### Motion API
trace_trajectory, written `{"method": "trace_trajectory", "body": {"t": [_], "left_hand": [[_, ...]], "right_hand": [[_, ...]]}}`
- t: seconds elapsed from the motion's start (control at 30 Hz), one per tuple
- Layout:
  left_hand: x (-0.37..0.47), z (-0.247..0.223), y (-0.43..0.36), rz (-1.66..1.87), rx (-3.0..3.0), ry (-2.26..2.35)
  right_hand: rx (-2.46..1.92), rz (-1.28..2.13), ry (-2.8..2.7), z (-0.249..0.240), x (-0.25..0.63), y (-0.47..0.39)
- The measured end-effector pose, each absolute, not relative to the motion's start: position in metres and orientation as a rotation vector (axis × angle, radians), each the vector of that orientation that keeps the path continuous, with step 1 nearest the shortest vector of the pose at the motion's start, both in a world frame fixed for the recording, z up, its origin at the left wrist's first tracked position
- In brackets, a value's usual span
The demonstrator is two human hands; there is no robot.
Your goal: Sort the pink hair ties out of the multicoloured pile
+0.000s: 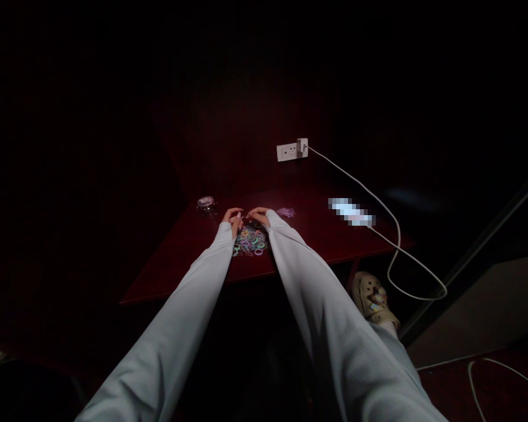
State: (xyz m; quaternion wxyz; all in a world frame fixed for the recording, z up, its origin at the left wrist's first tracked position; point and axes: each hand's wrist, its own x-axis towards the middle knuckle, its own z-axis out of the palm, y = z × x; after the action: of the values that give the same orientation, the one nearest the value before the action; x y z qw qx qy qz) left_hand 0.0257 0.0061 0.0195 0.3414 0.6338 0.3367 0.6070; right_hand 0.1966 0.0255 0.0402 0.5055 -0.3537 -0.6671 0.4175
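Note:
A pile of small multicoloured elastic bands [251,241] lies near the front of the dark red table [180,252]. Just behind and over it, my left hand [233,218] and my right hand [259,215] face each other, fingertips close together. The fingers of both hands are bent into a pinch. Whatever is between them is too small and dim to name. To the right of my right hand sits a smaller heap of purple bands [286,212].
A small clear jar [206,203] stands at the table's back left. At the right lies a blurred, lit phone [351,211], its white cable [369,190] running to a charger [302,146] in the wall socket [286,152]. A beige clog [372,296] is beside the table's right front.

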Motion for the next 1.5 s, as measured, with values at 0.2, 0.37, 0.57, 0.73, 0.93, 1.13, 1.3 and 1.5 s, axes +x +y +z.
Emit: {"method": "trace_trajectory", "body": {"t": [0.2,0.37,0.57,0.73,0.93,1.13,1.3,1.5], "left_hand": [[0.026,0.027,0.01,1.59,1.603,1.006],[0.027,0.029,0.006,1.599,1.582,1.031],[0.024,0.03,0.009,1.589,1.587,1.041],[0.022,0.03,0.011,1.639,1.577,1.046],[0.022,0.031,0.012,1.673,1.543,1.055],[0.022,0.03,0.014,1.645,1.462,0.988],[0.02,0.026,0.015,1.667,1.493,0.962],[0.021,0.025,0.014,1.725,1.451,1.016]], "right_hand": [[-1.074,1.21,-1.683,0.039,0.195,0.027],[-1.034,1.208,-1.923,0.041,0.19,0.021],[-1.113,1.072,-2.031,0.043,0.188,0.015],[-1.011,1.264,-1.894,0.035,0.176,0.032],[-0.944,1.29,-1.852,0.031,0.171,0.044],[-0.885,1.324,-1.864,0.026,0.174,0.05],[-1.01,1.322,-1.814,0.031,0.18,0.042],[-1.026,1.235,-1.726,0.035,0.18,0.04]]}}
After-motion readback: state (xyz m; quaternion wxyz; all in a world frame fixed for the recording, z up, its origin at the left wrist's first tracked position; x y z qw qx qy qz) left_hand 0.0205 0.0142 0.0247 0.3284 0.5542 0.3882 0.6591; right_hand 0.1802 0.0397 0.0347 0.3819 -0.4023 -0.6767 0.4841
